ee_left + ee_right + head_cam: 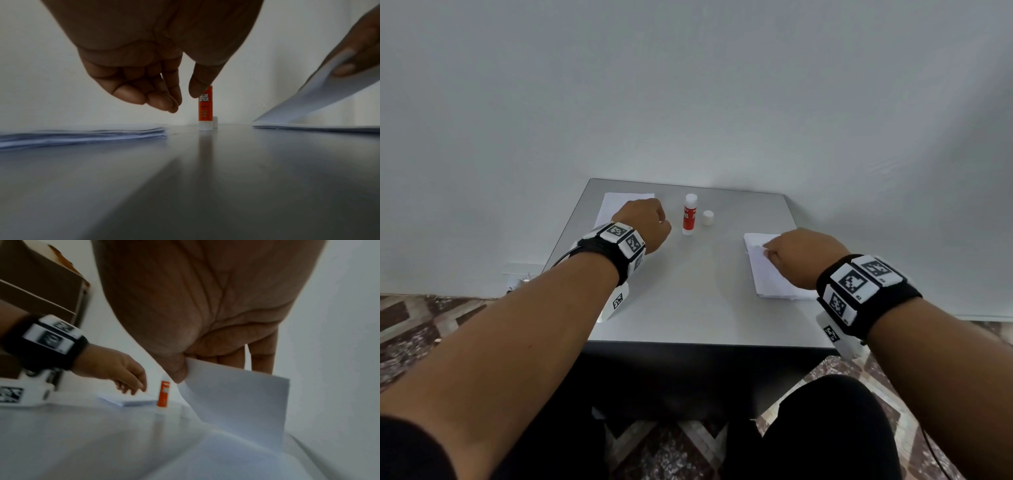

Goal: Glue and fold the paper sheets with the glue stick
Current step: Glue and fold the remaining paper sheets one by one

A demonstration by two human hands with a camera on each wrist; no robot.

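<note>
A red glue stick point(690, 215) stands upright and uncapped at the back middle of the grey table point(688, 291); its white cap point(707, 218) sits just to its right. My left hand point(650, 219) hovers just left of the glue stick point(205, 108), fingers loosely curled and holding nothing. A stack of white sheets point(774, 270) lies at the right. My right hand point(791, 253) pinches the top sheet point(236, 395) between thumb and fingers and lifts its edge off the stack. Another paper pile point(619, 205) lies at the back left, partly under my left hand.
A plain white wall rises right behind the table. Patterned floor tiles point(421, 318) show on both sides and my dark-clothed legs point(825, 428) sit below the near edge. A brown cabinet point(41, 288) appears in the right wrist view.
</note>
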